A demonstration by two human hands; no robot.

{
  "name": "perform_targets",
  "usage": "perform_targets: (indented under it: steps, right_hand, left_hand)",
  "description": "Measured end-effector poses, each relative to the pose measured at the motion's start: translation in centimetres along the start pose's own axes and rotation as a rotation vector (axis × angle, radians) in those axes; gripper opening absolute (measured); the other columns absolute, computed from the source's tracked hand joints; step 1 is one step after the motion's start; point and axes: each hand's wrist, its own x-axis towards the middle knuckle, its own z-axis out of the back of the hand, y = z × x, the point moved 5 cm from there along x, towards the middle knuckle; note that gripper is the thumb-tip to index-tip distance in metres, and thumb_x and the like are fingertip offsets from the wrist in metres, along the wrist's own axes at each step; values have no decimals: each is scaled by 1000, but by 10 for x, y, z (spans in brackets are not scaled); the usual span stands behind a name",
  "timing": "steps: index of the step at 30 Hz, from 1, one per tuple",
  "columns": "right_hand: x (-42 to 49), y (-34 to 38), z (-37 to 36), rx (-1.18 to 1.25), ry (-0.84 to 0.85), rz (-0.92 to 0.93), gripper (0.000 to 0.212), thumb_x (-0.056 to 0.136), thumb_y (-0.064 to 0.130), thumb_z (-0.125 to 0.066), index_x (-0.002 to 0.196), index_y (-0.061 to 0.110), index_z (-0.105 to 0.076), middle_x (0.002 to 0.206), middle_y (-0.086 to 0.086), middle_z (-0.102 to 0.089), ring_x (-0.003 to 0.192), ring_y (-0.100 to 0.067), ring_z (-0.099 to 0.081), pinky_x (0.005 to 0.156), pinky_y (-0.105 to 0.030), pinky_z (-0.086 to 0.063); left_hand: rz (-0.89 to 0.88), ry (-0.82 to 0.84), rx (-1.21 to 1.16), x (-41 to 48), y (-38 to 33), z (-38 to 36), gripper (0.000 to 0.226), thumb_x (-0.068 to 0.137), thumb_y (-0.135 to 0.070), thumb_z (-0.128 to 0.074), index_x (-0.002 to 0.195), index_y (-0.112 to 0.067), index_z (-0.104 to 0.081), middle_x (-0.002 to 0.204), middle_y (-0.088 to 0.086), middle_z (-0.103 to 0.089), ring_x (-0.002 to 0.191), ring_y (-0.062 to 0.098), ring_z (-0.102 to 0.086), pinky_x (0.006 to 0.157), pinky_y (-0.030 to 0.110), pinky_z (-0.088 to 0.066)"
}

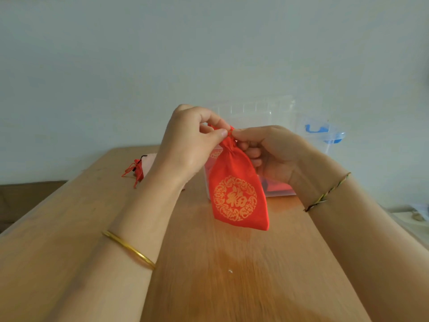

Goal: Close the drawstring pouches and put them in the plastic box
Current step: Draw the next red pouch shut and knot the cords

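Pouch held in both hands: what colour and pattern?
Red pouch with a round gold emblem, clearest in the head view.

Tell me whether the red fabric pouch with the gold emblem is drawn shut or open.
Drawn shut: the red fabric pouch has its neck gathered tight between the left hand and right hand.

A plain pale wall [139, 54], faintly grey-green, fills the upper half of the view with soft, even light and no window. Below it a wooden counter [209, 263] with a warm orange-brown grain runs away toward the wall. At the far left, beside the counter, sits a low dark brown piece of furniture [25, 198].
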Motion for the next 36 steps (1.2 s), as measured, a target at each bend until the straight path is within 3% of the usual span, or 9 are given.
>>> perform_targets:
  steps: [7, 14, 17, 20, 24, 26, 29, 32, 36]
  right_hand:
    - [2, 1, 0, 19, -7, 45, 31, 88, 5, -55, 58, 8, -46, 47, 1, -40, 34, -5, -29, 35, -15, -20]
    - [1, 3, -3, -22, 23, 78, 29, 89, 5, -54, 60, 9, -49, 58, -2, -38, 38, -5, -29, 37, -15, -21]
    - [-1, 6, -3, -77, 17, 117, 24, 89, 3, -53, 66, 7, -52, 57, -3, -37, 37, -4, -28, 37, -15, -20]
    - [-3, 13, 3, -235, -88, 205, 18, 87, -3, -53, 74, 9, -56, 55, -3, -38, 32, -3, -28, 35, -15, -19]
    - [-5, 24, 16, -312, -211, 294, 24, 81, -10, -53, 75, 13, -58, 44, 2, -40, 30, -3, -30, 35, -14, -21]
    - [-5, 28, 19, -368, -237, 316, 25, 80, -10, -54, 74, 14, -59, 42, 4, -40, 31, -4, -32, 36, -16, -23]
    - [-4, 26, 20, -449, -218, 292, 19, 82, -5, -56, 78, 13, -59, 51, -2, -43, 34, -6, -34, 40, -19, -26]
    - [-8, 23, 20, -543, -162, 233, 3, 88, 11, -58, 91, 11, -60, 69, -7, -59, 47, -13, -46, 47, -23, -34]
    - [-16, 25, 21, -627, -98, 163, 18, 91, 18, -55, 106, 9, -60, 95, -9, -67, 54, -12, -59, 48, -24, -44]
  left_hand:
    - [-37, 2, 133, -1, -5, 0, 9, 74, -14, -75, 81, -17, -72, 104, 2, -53, 80, 14, -62, 75, 18, -46]
    - [-61, -24, 205, -1, -4, 1, 5, 76, -16, -72, 81, -15, -71, 103, -1, -51, 83, 11, -58, 69, 6, -35]
    - [-86, -12, 231, -1, -3, -1, 2, 80, -16, -69, 80, -14, -68, 99, -2, -51, 81, 9, -55, 65, 14, -40]
    - [-66, 4, 217, 1, 5, 0, 7, 85, -16, -63, 77, -15, -62, 88, -7, -47, 78, 10, -54, 64, 21, -43]
    - [-110, 19, 318, 5, 9, 4, 12, 89, -7, -52, 78, -13, -53, 90, 1, -50, 80, 15, -48, 65, 17, -28]
    - [-139, 19, 335, 4, 7, 1, 14, 89, -4, -49, 78, -12, -50, 88, 4, -53, 79, 19, -52, 65, 22, -33]
    - [-90, 67, 228, 2, 10, -5, 17, 94, -6, -43, 79, -15, -43, 91, 5, -60, 72, 13, -61, 62, 30, -49]
    - [13, 59, 58, 3, 21, -2, 23, 94, -7, -43, 76, -20, -40, 87, 3, -60, 73, 16, -66, 66, 35, -55]
    - [30, -16, -26, 6, 26, 5, 25, 93, -7, -44, 76, -24, -41, 86, 3, -58, 86, 25, -63, 78, 46, -53]
